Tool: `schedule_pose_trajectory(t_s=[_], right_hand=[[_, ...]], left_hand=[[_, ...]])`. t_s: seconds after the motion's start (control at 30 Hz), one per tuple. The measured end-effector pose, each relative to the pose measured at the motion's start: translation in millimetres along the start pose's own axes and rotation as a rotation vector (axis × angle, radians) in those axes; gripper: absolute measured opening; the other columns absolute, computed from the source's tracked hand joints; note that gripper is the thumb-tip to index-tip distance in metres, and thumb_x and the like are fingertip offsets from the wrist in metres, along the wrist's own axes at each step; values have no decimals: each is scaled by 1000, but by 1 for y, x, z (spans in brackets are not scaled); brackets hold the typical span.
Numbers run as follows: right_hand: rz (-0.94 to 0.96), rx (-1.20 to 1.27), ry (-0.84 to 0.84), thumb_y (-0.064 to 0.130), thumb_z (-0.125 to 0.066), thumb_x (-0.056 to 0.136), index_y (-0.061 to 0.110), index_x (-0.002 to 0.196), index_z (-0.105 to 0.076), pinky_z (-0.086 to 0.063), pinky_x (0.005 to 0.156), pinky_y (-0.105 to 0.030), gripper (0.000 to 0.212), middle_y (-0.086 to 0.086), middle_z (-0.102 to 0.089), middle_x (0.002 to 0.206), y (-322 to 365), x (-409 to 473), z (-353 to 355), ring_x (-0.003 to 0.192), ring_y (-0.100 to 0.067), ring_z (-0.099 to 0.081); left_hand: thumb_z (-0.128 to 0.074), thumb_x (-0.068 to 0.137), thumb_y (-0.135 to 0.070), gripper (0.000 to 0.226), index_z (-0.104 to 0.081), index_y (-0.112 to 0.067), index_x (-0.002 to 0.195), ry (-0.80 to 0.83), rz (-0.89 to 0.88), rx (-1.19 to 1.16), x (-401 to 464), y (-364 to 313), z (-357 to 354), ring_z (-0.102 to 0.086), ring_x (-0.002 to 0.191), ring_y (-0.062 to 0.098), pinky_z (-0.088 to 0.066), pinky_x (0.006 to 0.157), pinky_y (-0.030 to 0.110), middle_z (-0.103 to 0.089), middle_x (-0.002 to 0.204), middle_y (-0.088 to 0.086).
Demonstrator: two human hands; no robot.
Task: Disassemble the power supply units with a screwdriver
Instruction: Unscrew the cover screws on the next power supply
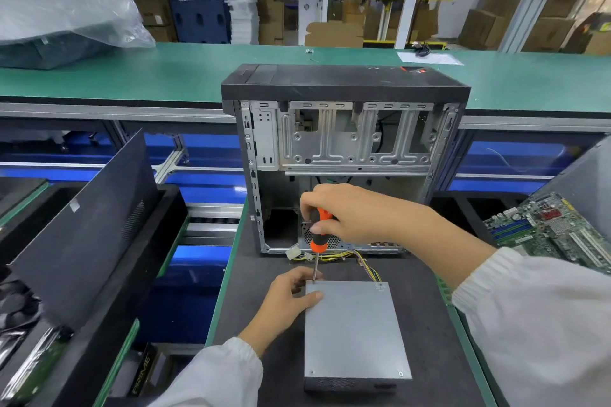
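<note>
the power supply (355, 330) lies flat on the dark mat (426, 291), just in front of the open computer case (344, 129). right hand (357, 213) is wrapped around the screwdriver (319, 238), tip on the far left corner screw; left hand (287, 299) lies open, steadying the box. looks like the first lid screw, so next is turning it without slipping. green benches and cardboard boxes behind.

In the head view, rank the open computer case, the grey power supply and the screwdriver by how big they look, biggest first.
1. Open computer case
2. Grey power supply, though it lies nearer the camera
3. Screwdriver
</note>
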State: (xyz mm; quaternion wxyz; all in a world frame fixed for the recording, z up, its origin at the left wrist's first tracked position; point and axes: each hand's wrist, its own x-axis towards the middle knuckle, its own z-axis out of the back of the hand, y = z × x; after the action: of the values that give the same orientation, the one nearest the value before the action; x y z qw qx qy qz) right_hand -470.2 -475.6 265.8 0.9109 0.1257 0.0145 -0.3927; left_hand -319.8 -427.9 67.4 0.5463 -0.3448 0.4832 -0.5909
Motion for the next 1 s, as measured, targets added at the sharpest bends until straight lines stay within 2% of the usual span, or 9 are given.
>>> schedule_pose_trajectory(t_s=[0.1, 0.2, 0.27, 0.33, 0.37, 0.5, 0.63, 0.87, 1.0], right_hand=[[29, 13, 126, 19, -60, 92, 27, 115, -54, -37, 80, -30, 25, 4, -49, 109, 0, 4, 7, 94, -14, -46], [35, 3, 190, 19, -61, 90, 28, 111, -58, -36, 77, -27, 23, 8, -50, 106, -3, 8, 14, 93, -12, -45], [2, -6, 118, 32, -60, 91, 25, 103, -61, -35, 67, -25, 14, 11, -52, 91, -4, 11, 12, 83, -11, -47], [-55, -24, -23, 49, -52, 92, 20, 94, -59, -31, 56, -24, 29, 12, -50, 75, -2, 14, 4, 71, -9, -47], [-69, -37, -86, 51, -48, 94, 18, 92, -58, -32, 54, -26, 34, 10, -49, 71, -2, 16, 0, 69, -10, -49], [-43, -44, -157, 38, -46, 98, 16, 95, -52, -36, 54, -29, 23, 7, -48, 71, -2, 21, -10, 72, -19, -53], [-35, -26, -160, 36, -48, 97, 15, 98, -54, -35, 55, -26, 23, 8, -48, 73, -6, 20, -8, 71, -15, -51], [-48, 14, -184, 34, -50, 96, 15, 89, -55, -29, 52, -22, 20, 8, -49, 74, -12, 16, -9, 63, -7, -44], [-49, 27, -182, 32, -50, 96, 16, 87, -52, -30, 53, -22, 19, 9, -48, 75, -13, 15, -11, 65, -6, -44]], left_hand=[[-73, 84, -6, 32, -64, -26, 108, 38, -39, -6, 2, -6, 5, -65, 106, 12, -45, 104, 40, -71, 111, -5], [-71, 86, -4, 31, -64, -15, 115, 46, -76, -86, 8, -19, 15, -65, 108, 18, -48, 102, 38, -70, 114, 7], [-69, 88, -3, 30, -64, -6, 118, 51, -115, -157, 11, -31, 23, -65, 108, 21, -52, 95, 29, -70, 114, 13], [-66, 90, -5, 28, -66, -2, 117, 48, -172, -194, 14, -42, 28, -66, 107, 19, -52, 91, 22, -71, 113, 14], [-65, 90, -6, 27, -67, -3, 117, 51, -193, -198, 15, -47, 30, -67, 107, 17, -51, 91, 21, -72, 111, 12], [-63, 91, -6, 23, -70, -1, 113, 62, -197, -194, 19, -55, 32, -70, 101, 17, -52, 88, 20, -75, 102, 8], [-65, 91, -7, 20, -72, -3, 109, 6, -199, -198, 21, -52, 28, -72, 95, 16, -53, 84, 19, -77, 94, 6], [-65, 90, -6, 16, -74, -8, 102, -37, -196, -211, 22, -52, 22, -73, 90, 14, -54, 79, 18, -77, 89, 1], [-65, 90, -5, 15, -74, -6, 102, -38, -203, -225, 21, -51, 20, -73, 89, 17, -55, 79, 20, -77, 89, 5]])
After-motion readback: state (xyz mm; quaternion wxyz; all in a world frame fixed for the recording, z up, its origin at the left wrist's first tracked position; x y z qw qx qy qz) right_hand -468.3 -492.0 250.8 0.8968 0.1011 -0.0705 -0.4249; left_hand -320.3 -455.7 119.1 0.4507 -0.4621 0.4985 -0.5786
